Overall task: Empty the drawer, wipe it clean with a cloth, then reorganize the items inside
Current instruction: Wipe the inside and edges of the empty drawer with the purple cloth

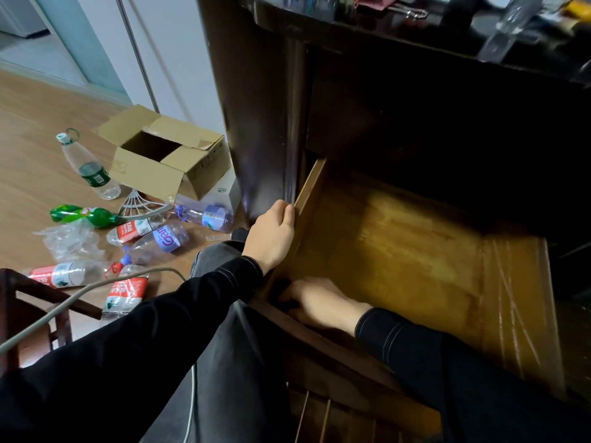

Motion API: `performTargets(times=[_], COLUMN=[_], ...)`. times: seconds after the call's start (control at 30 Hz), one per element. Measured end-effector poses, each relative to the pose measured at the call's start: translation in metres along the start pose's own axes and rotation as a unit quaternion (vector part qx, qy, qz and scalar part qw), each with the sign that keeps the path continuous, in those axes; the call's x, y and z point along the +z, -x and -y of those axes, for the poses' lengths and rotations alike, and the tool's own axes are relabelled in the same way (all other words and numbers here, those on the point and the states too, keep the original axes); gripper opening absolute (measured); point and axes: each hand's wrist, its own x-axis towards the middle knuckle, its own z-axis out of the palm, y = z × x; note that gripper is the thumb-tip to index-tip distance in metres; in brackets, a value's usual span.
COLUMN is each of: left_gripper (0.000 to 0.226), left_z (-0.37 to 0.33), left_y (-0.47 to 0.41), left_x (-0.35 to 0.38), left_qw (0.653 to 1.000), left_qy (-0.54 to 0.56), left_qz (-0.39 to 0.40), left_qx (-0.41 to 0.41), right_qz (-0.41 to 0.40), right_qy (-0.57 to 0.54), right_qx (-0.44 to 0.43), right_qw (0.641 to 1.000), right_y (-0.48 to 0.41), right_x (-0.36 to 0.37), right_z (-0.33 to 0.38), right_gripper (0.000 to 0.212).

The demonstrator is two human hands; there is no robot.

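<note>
The wooden drawer [415, 251] is pulled out of the dark cabinet, and its bare yellowish bottom has nothing lying on it. My left hand [271, 238] grips the top edge of the drawer's left wall, fingers curled over it. My right hand [323, 302] is inside the drawer at the near left corner, its fingers bent down onto a dark cloth [284, 298]. The corner is dim, and most of the cloth is hidden under that hand.
Several plastic bottles [160, 238] and a crumpled plastic bag lie on the wood floor to the left, by an open cardboard box [166, 158]. A grey cable [80, 292] crosses my left arm. A dark chair [19, 308] stands at the near left. The cabinet top [415, 24] holds clutter.
</note>
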Motion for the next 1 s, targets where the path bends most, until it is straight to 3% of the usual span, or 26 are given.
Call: performTargets(times=[0.1,0.17,0.27,0.33,0.37,0.4,0.43,0.47,0.53,0.6,0.73,0.83,0.93,1.0], left_gripper=[0.020,0.025,0.049,0.047,0.042,0.039,0.038,0.041,0.045,0.041,0.044,0.041,0.043,0.043], left_z=[-0.002,-0.005,-0.017,-0.029,-0.036,-0.045,-0.057,-0.070,-0.087,-0.090,-0.089,-0.083,-0.079,-0.083], left_y=[0.003,0.004,0.010,0.015,0.019,0.024,0.029,0.034,0.041,0.043,0.042,0.037,0.031,0.028], left_x=[-0.002,-0.003,-0.006,-0.004,0.000,0.006,0.012,0.018,0.031,0.049,0.073,0.086,0.102,0.113], left_qw=[1.000,0.997,0.963,0.928,0.932,0.958,0.983,0.975,0.889,0.840,0.816,0.825,0.834,0.835], left_qy=[-0.019,-0.055,-0.187,-0.238,-0.213,-0.137,-0.014,0.126,0.310,0.380,0.444,0.427,0.412,0.411], left_qz=[0.003,0.011,-0.021,-0.028,-0.008,0.037,0.104,0.183,0.301,0.336,0.267,0.230,0.207,0.208], left_qx=[0.022,0.056,0.192,0.284,0.292,0.249,0.153,0.032,-0.152,-0.191,-0.255,-0.290,-0.302,-0.301], right_qz=[0.007,-0.052,-0.186,-0.234,-0.249,-0.262,-0.275,-0.285,-0.291,-0.280,-0.310,-0.391,-0.416,-0.428], right_qy=[-0.079,-0.169,-0.306,-0.379,-0.416,-0.452,-0.488,-0.523,-0.580,-0.596,-0.474,-0.244,-0.029,-0.009], right_qx=[0.038,0.056,0.083,0.107,0.118,0.127,0.130,0.128,0.123,0.131,0.200,0.268,0.360,0.388], right_qw=[0.996,0.983,0.930,0.889,0.867,0.843,0.818,0.793,0.751,0.741,0.800,0.846,0.835,0.816], right_y=[0.008,0.022,0.051,0.072,0.082,0.091,0.100,0.108,0.122,0.137,0.175,0.212,0.238,0.241], right_x=[-0.011,-0.023,-0.041,-0.053,-0.058,-0.062,-0.066,-0.071,-0.078,-0.081,-0.083,-0.087,-0.083,-0.077], right_z=[-0.008,-0.017,-0.036,-0.048,-0.052,-0.056,-0.059,-0.061,-0.061,-0.062,-0.074,-0.100,-0.131,-0.149], right_gripper=[0.038,0.027,0.013,0.016,0.019,0.021,0.023,0.025,0.030,0.027,0.013,0.008,0.016,0.028])
